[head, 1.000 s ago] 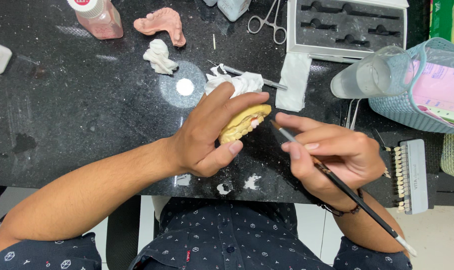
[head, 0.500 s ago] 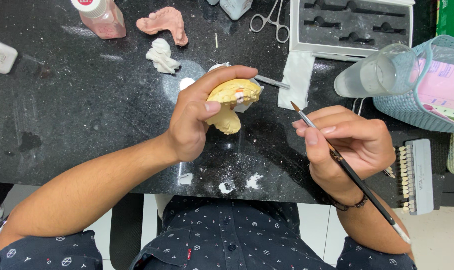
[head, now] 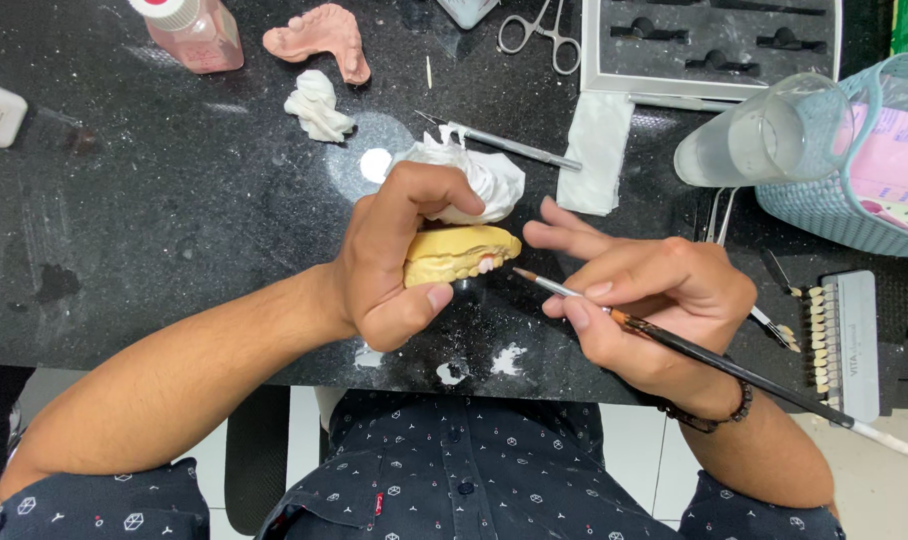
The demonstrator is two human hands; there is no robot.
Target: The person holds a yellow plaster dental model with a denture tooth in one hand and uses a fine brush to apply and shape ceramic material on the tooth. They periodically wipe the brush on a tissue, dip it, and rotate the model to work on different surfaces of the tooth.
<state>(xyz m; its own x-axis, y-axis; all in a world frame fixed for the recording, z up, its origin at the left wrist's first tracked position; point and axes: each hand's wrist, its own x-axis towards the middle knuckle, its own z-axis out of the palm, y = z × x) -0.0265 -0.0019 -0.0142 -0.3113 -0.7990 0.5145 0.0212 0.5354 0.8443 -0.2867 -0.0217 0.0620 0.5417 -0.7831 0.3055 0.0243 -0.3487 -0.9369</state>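
Nearest the body, the right hand [head: 654,300] pinches a thin dark-handled brush [head: 694,350] between thumb and bent fingers, the other fingers fanned loosely; the brush tip sits just beside the front edge of the yellow dental cast [head: 459,255], close to touching. The left hand [head: 394,260] grips that cast firmly — thumb underneath, fingers curled over the top — holding it above the near edge of the black countertop [head: 174,200], teeth side turned toward the brush. A few white and pink spots show along the tooth row, so some material seems already applied, though how much of the row is covered I cannot tell; the work looks under way, not finished.

Just behind the cast lies a crumpled white tissue [head: 479,175] with a metal instrument [head: 514,145] beside it and a folded gauze pad [head: 594,150] near it. To the right sit a tooth shade guide [head: 839,330] and a clear cup [head: 764,135]. Farther back are a pink denture base [head: 319,35], a pink liquid bottle [head: 189,30], scissors [head: 544,30] and a grey tray [head: 714,45].
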